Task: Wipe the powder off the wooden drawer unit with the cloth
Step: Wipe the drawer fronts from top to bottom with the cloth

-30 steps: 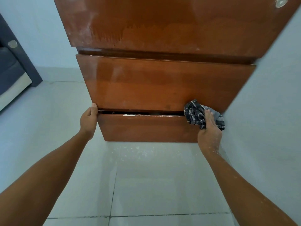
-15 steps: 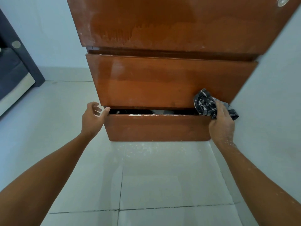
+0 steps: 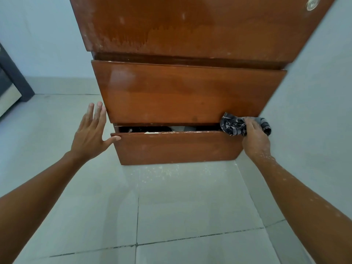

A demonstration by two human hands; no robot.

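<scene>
Wiping the bottom drawer's powdery top edge

Our right hand (image 3: 255,138) gripped the cloth (image 3: 233,125); our left hand (image 3: 91,134), fingers spread, should have steadied the bottom drawer (image 3: 175,147).

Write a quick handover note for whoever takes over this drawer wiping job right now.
Left hand: open, fingers spread, thumb at the left end of the bottom drawer.
Right hand: holds the cloth at that drawer's top right edge.
The bottom drawer is slightly open.
Done: the middle drawer front looks mostly clean.
Left: powder on the bottom drawer's top edge, the top panel and the floor.
</scene>
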